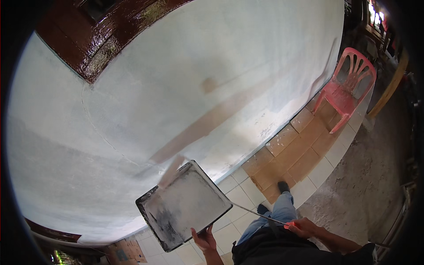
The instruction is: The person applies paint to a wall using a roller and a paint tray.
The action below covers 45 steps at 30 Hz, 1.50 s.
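My left hand [204, 239] grips the near edge of a black paint tray [228, 209], thumb on top, and holds it up beside the wall. Whitish paint coats the inside of the tray, with dark patches showing at its left end. In my right hand [303, 228] is the orange handle of a paint roller [243, 208]. Its thin metal rod reaches forward past the tray's right side. The roller's head is blurred and seems to lie over the tray's far edge, close to the wall [139, 109]; whether it touches either one I cannot tell.
Brown cardboard [291, 152] covers part of the white floor tiles [243, 193] along the wall. A red plastic chair [344, 92] stands on it farther along. Glossy dark brown woodwork [96, 49] is set in the wall. Rough concrete ground [338, 188] lies beyond the tiles on the right.
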{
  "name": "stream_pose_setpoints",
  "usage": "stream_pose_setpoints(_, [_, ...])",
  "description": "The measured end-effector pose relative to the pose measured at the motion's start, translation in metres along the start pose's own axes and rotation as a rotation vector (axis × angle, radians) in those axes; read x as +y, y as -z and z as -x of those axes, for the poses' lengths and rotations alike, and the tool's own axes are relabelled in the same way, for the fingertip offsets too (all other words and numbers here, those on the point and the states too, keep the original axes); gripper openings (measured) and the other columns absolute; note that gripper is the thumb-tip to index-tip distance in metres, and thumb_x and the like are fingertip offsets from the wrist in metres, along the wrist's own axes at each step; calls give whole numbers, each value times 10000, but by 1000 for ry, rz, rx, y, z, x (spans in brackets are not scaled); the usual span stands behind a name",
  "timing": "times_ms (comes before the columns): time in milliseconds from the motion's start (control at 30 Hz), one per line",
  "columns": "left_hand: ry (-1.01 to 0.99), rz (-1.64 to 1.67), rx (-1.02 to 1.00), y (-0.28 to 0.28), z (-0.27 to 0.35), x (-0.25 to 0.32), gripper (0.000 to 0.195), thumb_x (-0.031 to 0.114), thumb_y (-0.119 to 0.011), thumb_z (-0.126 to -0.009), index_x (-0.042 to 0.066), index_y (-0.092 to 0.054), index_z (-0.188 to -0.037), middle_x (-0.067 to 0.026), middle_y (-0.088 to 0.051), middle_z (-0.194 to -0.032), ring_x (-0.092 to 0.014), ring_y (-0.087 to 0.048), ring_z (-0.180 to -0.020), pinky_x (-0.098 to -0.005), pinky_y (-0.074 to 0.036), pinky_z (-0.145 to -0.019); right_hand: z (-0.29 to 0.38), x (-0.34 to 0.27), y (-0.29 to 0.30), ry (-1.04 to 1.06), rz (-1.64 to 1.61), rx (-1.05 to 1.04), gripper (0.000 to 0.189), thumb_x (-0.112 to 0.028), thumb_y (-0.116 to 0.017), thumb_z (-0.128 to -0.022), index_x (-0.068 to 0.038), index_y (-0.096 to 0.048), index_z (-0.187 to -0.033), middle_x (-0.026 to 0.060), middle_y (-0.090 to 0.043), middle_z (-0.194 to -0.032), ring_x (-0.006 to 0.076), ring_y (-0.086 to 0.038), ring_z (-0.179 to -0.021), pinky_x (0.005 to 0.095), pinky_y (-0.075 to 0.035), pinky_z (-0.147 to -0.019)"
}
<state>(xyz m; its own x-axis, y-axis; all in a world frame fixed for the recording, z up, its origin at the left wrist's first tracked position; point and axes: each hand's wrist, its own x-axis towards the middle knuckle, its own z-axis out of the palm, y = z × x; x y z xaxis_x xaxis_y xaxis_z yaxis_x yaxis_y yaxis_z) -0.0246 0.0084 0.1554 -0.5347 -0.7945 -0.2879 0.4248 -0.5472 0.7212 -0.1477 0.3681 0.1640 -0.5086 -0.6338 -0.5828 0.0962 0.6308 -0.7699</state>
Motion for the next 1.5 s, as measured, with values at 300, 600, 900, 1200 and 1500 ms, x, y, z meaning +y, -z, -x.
stream_pose_setpoints(300, [76, -50, 27, 7, 11, -2, 515, 327, -507, -890, 45, -372, -1299, -165, -483, -1246, -309, -510, -1114, -496, -531, -824, -102, -35, -1, 478, -53, 249, 387, -354, -519, -886, -5, -516, -1052, 185, -613, -818, 353, -594, -677, 403, -459, -625])
stream_pose_setpoints(600, [122, -53, 86, 24, 15, -2, 532, 337, -530, -872, 45, -381, -1291, -156, -496, -1233, -315, -515, -1101, -479, -536, -806, -167, -99, -16, 598, -234, 299, 298, -306, -465, -927, -24, -507, -1015, 14, -501, -569, 78, -482, -491, 231, -392, -451])
stream_pose_setpoints(900, [85, -30, 179, 60, 24, -2, 555, 330, -538, -861, 47, -359, -1303, -158, -497, -1229, -317, -517, -1099, -495, -540, -802, -211, -147, -16, 583, -263, 419, 377, -352, -397, -945, -15, -498, -1079, 61, -535, -620, 180, -558, -542, 315, -439, -512])
stream_pose_setpoints(1200, [118, -48, 275, 75, 26, 8, 390, 315, -481, -913, 21, -524, -1166, -127, -630, -1072, -286, -603, -948, -562, -403, -927, -234, -163, -8, 652, -210, 509, 308, -302, -450, -935, -22, -477, -1062, 84, -523, -625, 208, -549, -524, 335, -422, -488])
stream_pose_setpoints(1500, [143, -24, 254, 90, 18, 1, 409, 331, -501, -896, 42, -524, -1183, -114, -628, -1090, -287, -612, -942, -566, -401, -931, -252, -149, -25, 652, -156, 553, 264, -262, -437, -931, -45, -455, -1081, 149, -536, -661, 336, -568, -577, 398, -415, -508])
